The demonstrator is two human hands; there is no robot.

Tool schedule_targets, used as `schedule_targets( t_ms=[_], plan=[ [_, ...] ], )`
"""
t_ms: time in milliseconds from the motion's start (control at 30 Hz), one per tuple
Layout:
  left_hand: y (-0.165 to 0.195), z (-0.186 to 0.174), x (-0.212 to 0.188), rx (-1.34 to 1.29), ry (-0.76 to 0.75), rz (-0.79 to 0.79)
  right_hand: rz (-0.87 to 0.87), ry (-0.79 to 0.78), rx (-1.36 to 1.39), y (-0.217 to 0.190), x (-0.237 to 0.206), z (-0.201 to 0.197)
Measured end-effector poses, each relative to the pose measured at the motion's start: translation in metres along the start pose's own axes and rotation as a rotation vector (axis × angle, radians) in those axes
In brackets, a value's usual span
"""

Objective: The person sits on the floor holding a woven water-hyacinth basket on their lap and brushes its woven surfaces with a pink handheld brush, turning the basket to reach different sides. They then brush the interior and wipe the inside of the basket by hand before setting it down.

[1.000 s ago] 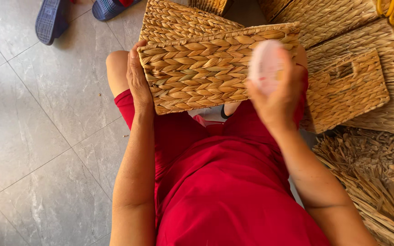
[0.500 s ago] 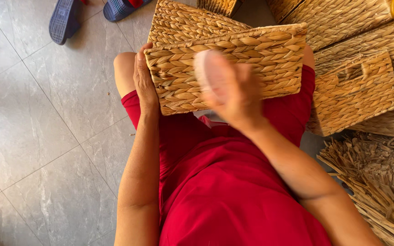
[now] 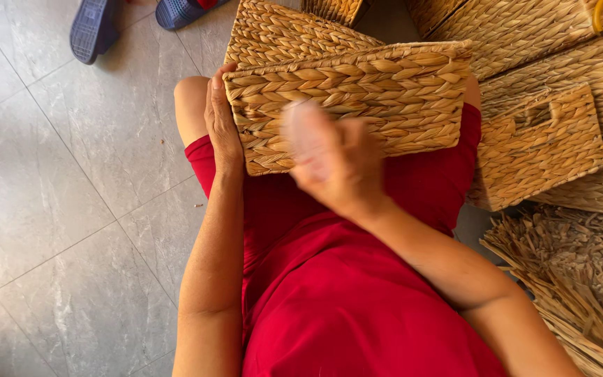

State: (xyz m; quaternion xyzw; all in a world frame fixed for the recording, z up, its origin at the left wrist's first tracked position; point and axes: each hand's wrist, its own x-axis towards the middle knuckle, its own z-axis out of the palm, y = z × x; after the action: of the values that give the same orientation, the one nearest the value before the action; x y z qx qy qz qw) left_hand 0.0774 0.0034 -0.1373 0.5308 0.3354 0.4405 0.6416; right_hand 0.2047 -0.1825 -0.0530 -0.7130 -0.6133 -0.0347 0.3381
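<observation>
Basket tan, plaited weave; dress red; floor tiles grey, marbled; sandals blue.

Both hands on lap-held woven basket

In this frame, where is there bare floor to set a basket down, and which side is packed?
Bare grey tiled floor lies beside the left hand, bordered by the blue sandals above and the red-clad lap. The other side is crowded: stacked woven baskets and a straw bundle. The lap basket sits between both hands; the right hand is blurred.
</observation>
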Motion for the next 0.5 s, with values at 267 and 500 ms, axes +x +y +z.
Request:
schedule_targets(
  t_ms=[267, 500],
  plan=[
    [-0.004, -0.008, 0.006, -0.041, -0.076, 0.04, -0.07, -0.026, 0.013, 0.0, -0.001, 0.002],
    [0.032, -0.004, 0.012, 0.579, 0.043, 0.073, 0.409, 0.151, -0.167, 0.11, -0.062, -0.079]
  ],
)
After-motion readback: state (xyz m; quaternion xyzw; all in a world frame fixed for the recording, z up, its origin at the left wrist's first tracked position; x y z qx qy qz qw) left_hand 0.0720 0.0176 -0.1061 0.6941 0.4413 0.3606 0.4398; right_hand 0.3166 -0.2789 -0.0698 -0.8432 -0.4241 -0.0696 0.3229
